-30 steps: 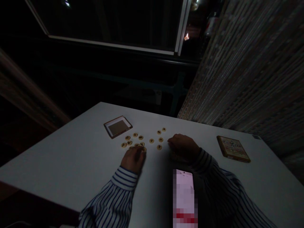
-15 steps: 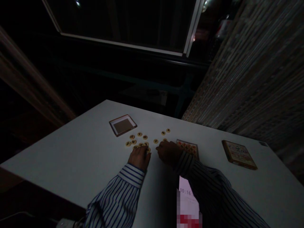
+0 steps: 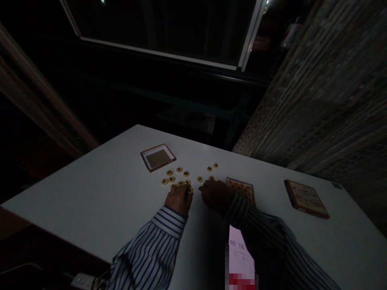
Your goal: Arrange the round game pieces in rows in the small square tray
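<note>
Round pale xiangqi pieces with dark characters, such as one xiangqi piece [image 3: 179, 170], lie loosely on the white table [image 3: 99, 193]. My left hand [image 3: 178, 199] is at the near edge of the cluster, fingers bent over it, with a piece [image 3: 190, 189] between thumb and fingers. To its right, my right hand [image 3: 216, 195] is curled, fingertips pointing left and close to the tabletop; what they hold, if anything, is hidden. Just behind that hand another piece [image 3: 211, 178] is partly covered. A shallow box of red-marked pieces [image 3: 240, 187] sits beside my right wrist, partly covered by the sleeve.
At the back left lies a shallow open tray [image 3: 157, 158]. A flat printed box [image 3: 306, 198] rests on the right side. Under my right forearm, a lit phone [image 3: 240, 249] shows a timer. String curtains [image 3: 302, 100] hang beyond the table's right back edge.
The view has shifted slightly, moving the whole table a little to the right. My hands and the pieces keep nearly the same places relative to each other.
</note>
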The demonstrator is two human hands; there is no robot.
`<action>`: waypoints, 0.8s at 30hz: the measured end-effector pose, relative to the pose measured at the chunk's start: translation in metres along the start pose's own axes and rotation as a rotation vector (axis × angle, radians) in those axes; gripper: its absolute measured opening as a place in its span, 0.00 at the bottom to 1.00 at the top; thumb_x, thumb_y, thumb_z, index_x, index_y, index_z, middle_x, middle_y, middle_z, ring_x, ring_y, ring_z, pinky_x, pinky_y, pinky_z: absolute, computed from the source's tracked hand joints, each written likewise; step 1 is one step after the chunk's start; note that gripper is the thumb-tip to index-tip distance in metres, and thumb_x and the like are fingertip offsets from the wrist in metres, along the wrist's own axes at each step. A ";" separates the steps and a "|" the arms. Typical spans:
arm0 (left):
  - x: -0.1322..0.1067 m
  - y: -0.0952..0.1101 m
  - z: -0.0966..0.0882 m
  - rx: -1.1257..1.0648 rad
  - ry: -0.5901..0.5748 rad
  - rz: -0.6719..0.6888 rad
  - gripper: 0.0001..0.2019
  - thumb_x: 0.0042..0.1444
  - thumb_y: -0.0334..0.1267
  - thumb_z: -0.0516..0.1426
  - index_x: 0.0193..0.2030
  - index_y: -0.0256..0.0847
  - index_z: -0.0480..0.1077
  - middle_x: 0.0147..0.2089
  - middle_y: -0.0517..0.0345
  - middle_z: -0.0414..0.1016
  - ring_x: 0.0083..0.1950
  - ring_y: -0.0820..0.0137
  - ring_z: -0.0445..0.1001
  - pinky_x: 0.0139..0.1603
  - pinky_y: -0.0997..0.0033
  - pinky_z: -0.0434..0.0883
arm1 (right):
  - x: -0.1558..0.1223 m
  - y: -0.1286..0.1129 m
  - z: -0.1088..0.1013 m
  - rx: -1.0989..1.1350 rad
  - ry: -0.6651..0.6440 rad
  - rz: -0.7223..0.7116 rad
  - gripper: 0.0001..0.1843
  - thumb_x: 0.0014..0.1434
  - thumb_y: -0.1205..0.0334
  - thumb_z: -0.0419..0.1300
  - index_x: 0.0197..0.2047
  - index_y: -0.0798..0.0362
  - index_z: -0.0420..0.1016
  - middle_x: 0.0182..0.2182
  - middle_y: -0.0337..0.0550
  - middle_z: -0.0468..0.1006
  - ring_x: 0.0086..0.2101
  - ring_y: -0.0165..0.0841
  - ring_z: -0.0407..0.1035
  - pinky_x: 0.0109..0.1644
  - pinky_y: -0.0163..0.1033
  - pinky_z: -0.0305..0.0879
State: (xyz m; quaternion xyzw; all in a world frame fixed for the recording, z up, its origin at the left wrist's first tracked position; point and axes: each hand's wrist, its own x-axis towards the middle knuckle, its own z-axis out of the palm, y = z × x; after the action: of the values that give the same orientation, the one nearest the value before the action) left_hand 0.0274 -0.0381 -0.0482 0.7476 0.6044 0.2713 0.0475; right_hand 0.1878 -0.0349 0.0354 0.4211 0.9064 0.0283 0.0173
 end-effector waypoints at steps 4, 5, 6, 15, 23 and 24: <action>-0.001 0.002 0.000 -0.025 0.057 0.011 0.14 0.51 0.38 0.50 0.43 0.37 0.67 0.40 0.49 0.73 0.42 0.61 0.69 0.44 0.61 0.66 | -0.003 0.002 -0.002 0.015 -0.004 0.004 0.13 0.56 0.63 0.45 0.41 0.54 0.68 0.36 0.48 0.70 0.38 0.37 0.64 0.37 0.40 0.59; -0.001 0.002 -0.001 -0.041 0.090 0.013 0.13 0.50 0.38 0.51 0.42 0.37 0.67 0.40 0.49 0.73 0.42 0.62 0.69 0.43 0.61 0.66 | -0.003 0.002 -0.003 0.017 -0.007 0.005 0.14 0.56 0.63 0.46 0.41 0.54 0.68 0.37 0.48 0.70 0.39 0.37 0.64 0.37 0.40 0.59; -0.001 0.003 -0.001 -0.062 0.121 0.020 0.13 0.50 0.39 0.51 0.42 0.37 0.67 0.39 0.49 0.72 0.42 0.62 0.69 0.43 0.62 0.66 | -0.004 0.003 -0.004 0.019 -0.009 0.008 0.14 0.56 0.64 0.46 0.42 0.54 0.68 0.37 0.48 0.70 0.39 0.37 0.64 0.37 0.39 0.59; -0.003 0.015 -0.010 -0.344 0.305 -0.004 0.14 0.48 0.38 0.54 0.42 0.35 0.66 0.39 0.49 0.71 0.42 0.66 0.69 0.44 0.65 0.68 | -0.021 0.009 -0.014 0.038 0.016 0.069 0.13 0.57 0.64 0.45 0.42 0.53 0.67 0.37 0.46 0.70 0.38 0.35 0.64 0.38 0.39 0.58; 0.000 0.035 -0.018 -0.709 0.297 -0.254 0.15 0.43 0.41 0.57 0.38 0.36 0.70 0.38 0.51 0.70 0.38 0.69 0.70 0.39 0.68 0.71 | -0.041 0.023 -0.018 0.111 0.107 0.101 0.14 0.57 0.65 0.47 0.44 0.55 0.67 0.37 0.47 0.71 0.38 0.33 0.64 0.41 0.38 0.59; 0.000 0.037 -0.019 -0.764 0.288 -0.281 0.15 0.42 0.41 0.58 0.37 0.36 0.70 0.37 0.52 0.70 0.37 0.69 0.71 0.38 0.69 0.71 | -0.043 0.025 -0.018 0.116 0.119 0.103 0.14 0.56 0.64 0.47 0.45 0.55 0.67 0.38 0.47 0.71 0.38 0.33 0.64 0.41 0.38 0.59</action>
State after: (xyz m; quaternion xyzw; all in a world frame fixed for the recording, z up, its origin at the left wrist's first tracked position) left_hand 0.0515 -0.0527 -0.0174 0.5411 0.5568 0.5681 0.2727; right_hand 0.2339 -0.0525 0.0552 0.4649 0.8832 0.0018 -0.0625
